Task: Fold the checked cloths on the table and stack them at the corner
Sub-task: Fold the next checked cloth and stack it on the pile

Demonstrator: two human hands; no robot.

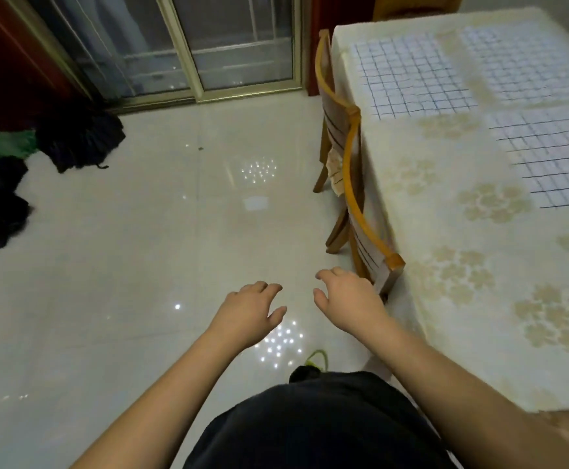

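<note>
- The person's dark, matte garment fills the bottom edge, with both bare forearms reaching forward over the floor.
- The left hand hangs palm down, fingers loosely curled, holding nothing.
- The right hand is likewise palm down with relaxed, slightly bent fingers, empty, just beside the near chair's corner.
- Glossy pale floor tiles mirror clusters of ceiling lights.
- The table at right wears a cream, soft-looking cover with faded beige flower motifs.
- Two curved-back wooden chairs are tucked against its left side.
- Three checked cloths, white with thin dark grid lines, lie flat and unfolded: one nearest at the right edge, one far left, one far right, blurred.
- Dark and green crumpled fabric is heaped at far left, by the sliding glass door.
</note>
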